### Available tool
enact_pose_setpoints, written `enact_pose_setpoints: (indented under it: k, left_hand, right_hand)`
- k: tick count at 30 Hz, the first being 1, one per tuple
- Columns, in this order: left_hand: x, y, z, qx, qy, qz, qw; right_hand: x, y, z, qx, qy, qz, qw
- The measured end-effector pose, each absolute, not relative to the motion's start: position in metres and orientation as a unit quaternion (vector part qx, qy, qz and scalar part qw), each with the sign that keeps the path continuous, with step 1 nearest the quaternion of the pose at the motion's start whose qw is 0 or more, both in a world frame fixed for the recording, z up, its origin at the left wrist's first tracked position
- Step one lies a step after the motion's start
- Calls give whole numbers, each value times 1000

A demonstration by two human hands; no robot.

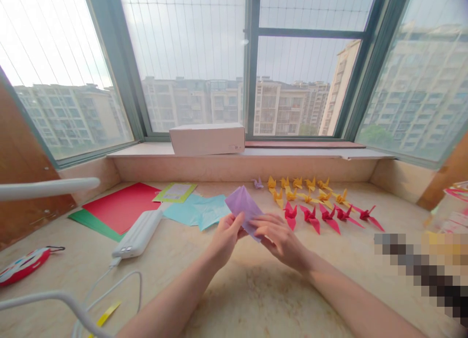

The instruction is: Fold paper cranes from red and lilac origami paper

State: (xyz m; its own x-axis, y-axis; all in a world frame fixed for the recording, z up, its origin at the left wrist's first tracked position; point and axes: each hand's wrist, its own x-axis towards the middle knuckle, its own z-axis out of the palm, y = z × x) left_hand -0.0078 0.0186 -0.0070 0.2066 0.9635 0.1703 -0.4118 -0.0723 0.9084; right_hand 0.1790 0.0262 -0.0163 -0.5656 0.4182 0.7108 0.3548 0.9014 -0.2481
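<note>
Left hand (230, 229) is closed on the purple paper (242, 201), the lower left edge pinched under its thumb; the lower right side is gripped by the half-curled right hand (280, 235). Between both hands the purple paper is held. Left of it, blue paper (183, 211) and red paper (120, 206) are laid; right of it, yellow cranes (310, 184) and red cranes (310, 217) are lined up; beyond it, a white box (206, 139) is set.

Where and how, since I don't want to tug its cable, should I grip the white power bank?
Probably around the middle of the power bank, from above, thumb and fingers on its two long sides. It lies flat and is longer than it is wide, so a pinch across should suit. The cable plug sits in its near end, so keep off there.
</note>
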Motion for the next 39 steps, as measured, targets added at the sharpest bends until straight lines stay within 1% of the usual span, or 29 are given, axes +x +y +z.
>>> enact_pose_setpoints:
  k: [3,5,10,12,15,20,21,26,28,35,39]
  left_hand:
    - [-12,23,-9,457,307,587,593]
    - [-14,25,-9,453,303,598,588]
    - [-13,22,-8,467,302,593,583]
    - [-10,18,-10,491,301,570,586]
    - [-4,15,-13,530,303,539,581]
    - [0,16,-16,527,347,543,554]
    - [-1,17,-15,524,354,546,549]
    - [-3,16,-12,513,377,551,540]
    - [-2,14,-9,513,384,547,539]
    - [-2,10,-4,525,397,526,538]
    - [-4,13,-7,550,391,513,531]
  right_hand:
    - [175,29,-8,-225,-891,51,391]
    - [173,35,-2,-245,-883,62,395]
    - [163,43,-6,-377,-763,120,511]
    - [162,38,-11,-404,-731,145,531]
    - [166,29,-14,-422,-708,181,536]
    - [177,28,-11,-411,-707,190,543]
    - [178,29,-11,-416,-700,206,542]
    - [179,33,-17,-424,-607,420,525]
    - [177,32,-18,-407,-583,463,529]
    - [173,25,-15,-416,-598,454,513]
    - [171,21,-16,-380,-593,518,486]
